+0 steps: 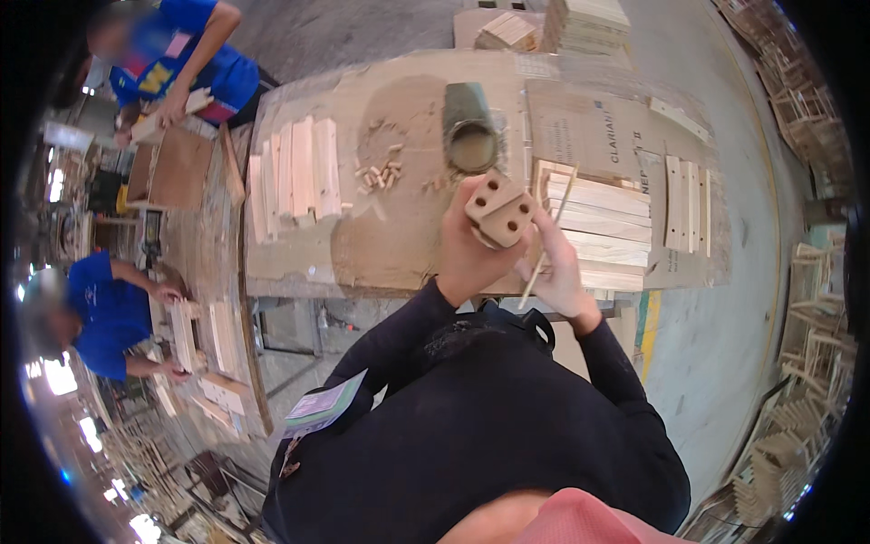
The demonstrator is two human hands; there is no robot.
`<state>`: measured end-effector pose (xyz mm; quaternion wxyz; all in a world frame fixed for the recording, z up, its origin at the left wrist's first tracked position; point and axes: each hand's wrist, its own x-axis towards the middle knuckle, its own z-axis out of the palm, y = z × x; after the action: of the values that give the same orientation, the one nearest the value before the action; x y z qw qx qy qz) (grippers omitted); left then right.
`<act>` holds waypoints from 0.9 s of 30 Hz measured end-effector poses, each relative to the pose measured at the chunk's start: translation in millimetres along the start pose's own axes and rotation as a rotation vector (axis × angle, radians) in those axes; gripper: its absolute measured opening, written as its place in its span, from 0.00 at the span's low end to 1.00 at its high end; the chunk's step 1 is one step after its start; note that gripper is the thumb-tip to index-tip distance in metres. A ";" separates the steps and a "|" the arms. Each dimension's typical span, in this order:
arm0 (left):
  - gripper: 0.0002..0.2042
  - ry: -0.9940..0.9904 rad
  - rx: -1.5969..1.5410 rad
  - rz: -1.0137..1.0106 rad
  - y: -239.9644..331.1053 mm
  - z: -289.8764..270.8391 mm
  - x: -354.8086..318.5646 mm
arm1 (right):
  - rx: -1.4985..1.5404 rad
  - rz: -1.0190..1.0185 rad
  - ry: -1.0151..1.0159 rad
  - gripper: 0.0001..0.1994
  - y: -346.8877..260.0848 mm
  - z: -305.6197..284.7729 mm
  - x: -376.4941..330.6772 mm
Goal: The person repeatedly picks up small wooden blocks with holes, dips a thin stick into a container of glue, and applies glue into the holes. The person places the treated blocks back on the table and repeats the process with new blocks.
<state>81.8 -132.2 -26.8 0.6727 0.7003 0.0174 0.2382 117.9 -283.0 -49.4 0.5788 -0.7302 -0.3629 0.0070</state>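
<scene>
My left hand (465,256) is wrapped round a pair of wooden pieces (500,214), with two drilled holes showing in each end face, turned up toward me. Close beside it, my right hand (560,276) grips a thin wooden stick (564,201) that slants upward past the pieces. Whether my right fingertips touch the pieces I cannot tell. Just beyond my hands, a green cut-open container (467,104) lies on the cardboard-covered table (390,254), its round mouth toward me. Left of it is a loose pile of short wooden dowels (385,174).
Wooden slats (299,172) lie at the table's left, more slats (603,222) at right, with drilled pieces (689,204) beyond them. Two people in blue shirts (109,308) handle wood at the left workbench (204,272). Stacked wood (587,27) stands behind the table.
</scene>
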 end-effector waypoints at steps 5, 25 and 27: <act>0.25 0.065 0.175 -0.002 -51.4 -82.9 -39.2 | 0.096 0.191 0.038 0.29 -1.0 -13.2 13.3; 0.27 -0.112 0.062 0.082 -6.6 -142.4 -16.4 | -0.424 0.172 0.039 0.07 17.4 19.7 98.5; 0.27 -0.108 0.086 0.097 -8.3 -144.9 -14.2 | -0.384 0.236 0.029 0.07 17.2 24.3 96.5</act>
<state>20.0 -1.0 -41.8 0.6297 0.7404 -0.0427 0.2312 187.5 -211.8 -32.5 0.4296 -0.8645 -0.2610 -0.0050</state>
